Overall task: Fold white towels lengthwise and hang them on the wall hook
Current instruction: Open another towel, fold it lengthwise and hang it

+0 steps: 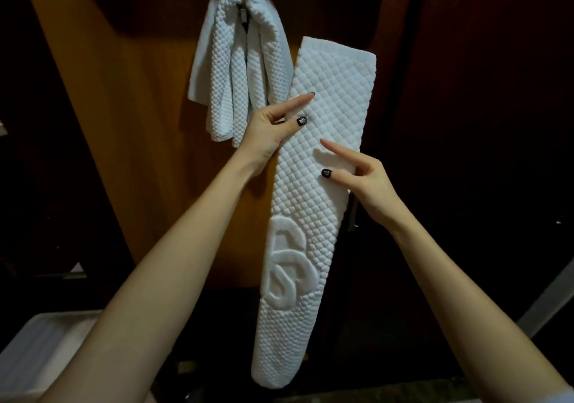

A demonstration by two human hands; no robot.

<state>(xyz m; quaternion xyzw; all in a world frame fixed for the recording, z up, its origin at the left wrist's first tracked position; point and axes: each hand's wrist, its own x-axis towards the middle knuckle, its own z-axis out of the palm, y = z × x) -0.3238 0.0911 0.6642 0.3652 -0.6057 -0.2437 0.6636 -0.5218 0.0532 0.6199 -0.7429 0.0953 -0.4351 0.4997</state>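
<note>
- Folded towel (323, 166) held up, slightly tilted, just right of the hung towel (239, 70) on the hook (243, 16).
- Left hand (270, 132) and right hand (363, 182) pinching its edges, forefingers straight.
- Probably best: keep the fold shut, drape the middle over the hook.
- Pale bin (37, 340) at lower left: contents unclear.

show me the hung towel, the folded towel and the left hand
hung towel (217, 61), head view, its left hanging fold
folded towel (329, 98), head view, upper quilted face
left hand (267, 132), head view, middle of the hand
</note>
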